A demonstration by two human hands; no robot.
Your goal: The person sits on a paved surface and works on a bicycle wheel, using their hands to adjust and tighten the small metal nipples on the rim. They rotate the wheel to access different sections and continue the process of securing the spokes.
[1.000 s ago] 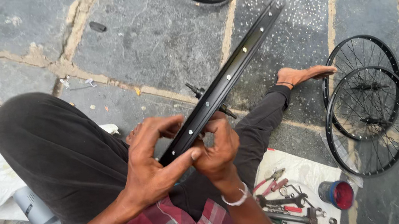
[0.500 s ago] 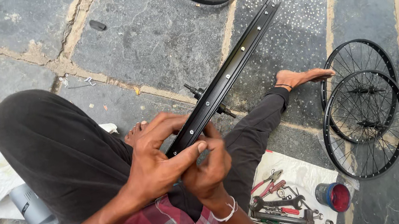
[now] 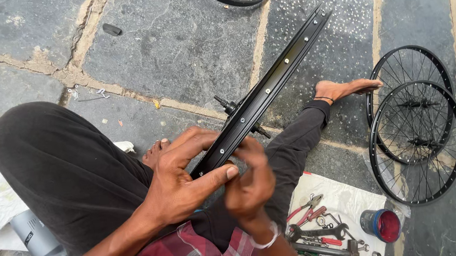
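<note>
Rim (image 3: 269, 92) base hidden behind left hand (image 3: 180, 184)

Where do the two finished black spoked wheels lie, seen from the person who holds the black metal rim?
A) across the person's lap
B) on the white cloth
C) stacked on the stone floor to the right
C: the two black spoked wheels overlap on the stone floor, right of the black metal rim.
</note>
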